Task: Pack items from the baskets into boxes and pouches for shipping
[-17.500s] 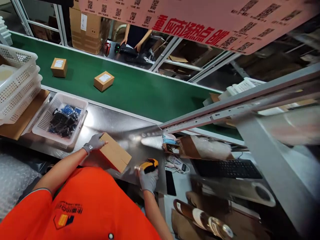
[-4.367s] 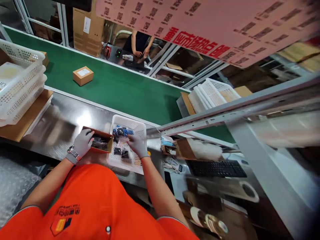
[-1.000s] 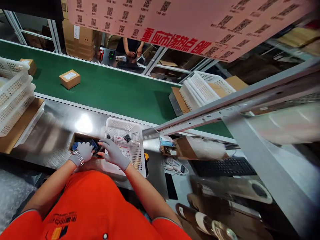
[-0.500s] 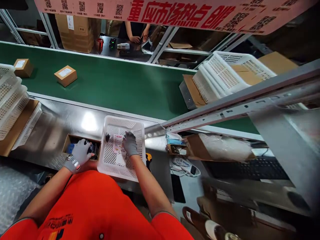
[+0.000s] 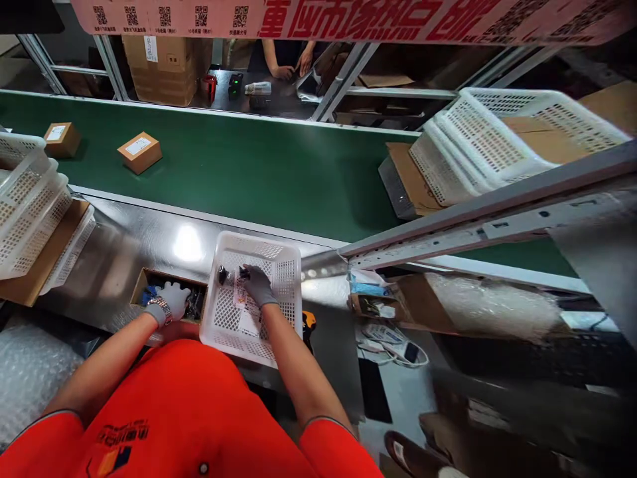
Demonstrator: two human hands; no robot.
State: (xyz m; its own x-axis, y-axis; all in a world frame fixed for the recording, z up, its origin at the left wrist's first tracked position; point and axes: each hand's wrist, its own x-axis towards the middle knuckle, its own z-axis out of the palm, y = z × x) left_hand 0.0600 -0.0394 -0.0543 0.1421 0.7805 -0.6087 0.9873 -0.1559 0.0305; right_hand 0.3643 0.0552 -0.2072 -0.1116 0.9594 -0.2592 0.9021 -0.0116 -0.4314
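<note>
My left hand (image 5: pixel 175 299), in a grey glove, rests inside an open cardboard box (image 5: pixel 142 287) on the steel worktop, pressing down on small black and blue packets. My right hand (image 5: pixel 257 285), also gloved, reaches into a white plastic basket (image 5: pixel 279 265) beside the box. Its fingers close on a small dark item (image 5: pixel 243 272) lying near a printed paper slip (image 5: pixel 242 300). Another small dark piece (image 5: pixel 221 274) lies just left of it in the basket.
A green conveyor belt (image 5: pixel 259 172) runs behind the worktop, carrying two sealed cartons (image 5: pixel 140 151) (image 5: pixel 61 139). White baskets are stacked at left (image 5: pixel 24 212) and at right (image 5: pixel 492 143). A yellow-black scanner (image 5: pixel 309 322) lies right of the basket. Another person's hands (image 5: pixel 291 68) work across the belt.
My right hand went from the box back into the basket and has closed on the small dark item. My left hand stays in the box. The view has tilted upward.
</note>
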